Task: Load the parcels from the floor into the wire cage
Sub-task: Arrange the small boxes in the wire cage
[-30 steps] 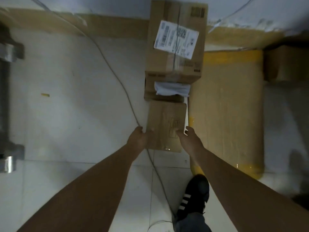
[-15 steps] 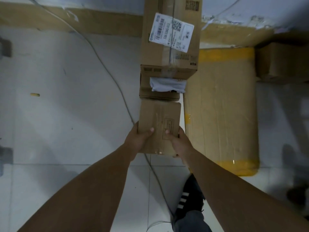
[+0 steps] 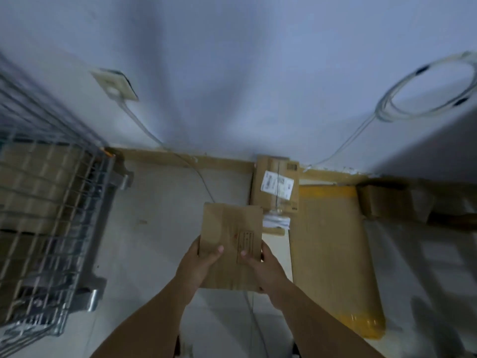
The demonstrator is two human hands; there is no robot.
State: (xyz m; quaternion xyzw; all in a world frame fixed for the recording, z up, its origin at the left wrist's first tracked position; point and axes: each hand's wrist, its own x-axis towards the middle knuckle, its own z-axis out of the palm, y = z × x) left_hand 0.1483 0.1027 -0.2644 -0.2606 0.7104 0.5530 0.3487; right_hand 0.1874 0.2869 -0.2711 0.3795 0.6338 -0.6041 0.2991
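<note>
A small flat cardboard parcel (image 3: 229, 233) is lifted off the floor, gripped from both sides. My left hand (image 3: 197, 264) holds its left edge with the thumb on top, and my right hand (image 3: 263, 264) holds its right edge the same way. The wire cage (image 3: 49, 228) stands at the left, with brown boxes (image 3: 28, 182) visible through its mesh. On the floor by the wall remain a labelled box (image 3: 277, 187), a small parcel with white wrapping (image 3: 276, 223) and a long flat parcel with yellow tape (image 3: 333, 254).
Another brown box (image 3: 395, 202) lies at the far right by the wall. A thin cable (image 3: 204, 182) runs from a wall socket (image 3: 114, 85) across the tiled floor, and a coiled cable (image 3: 426, 91) hangs on the wall at right.
Both hands closed on the small flat parcel and raised it off the floor. The view swung up and left, bringing the wire cage and wall into sight.
</note>
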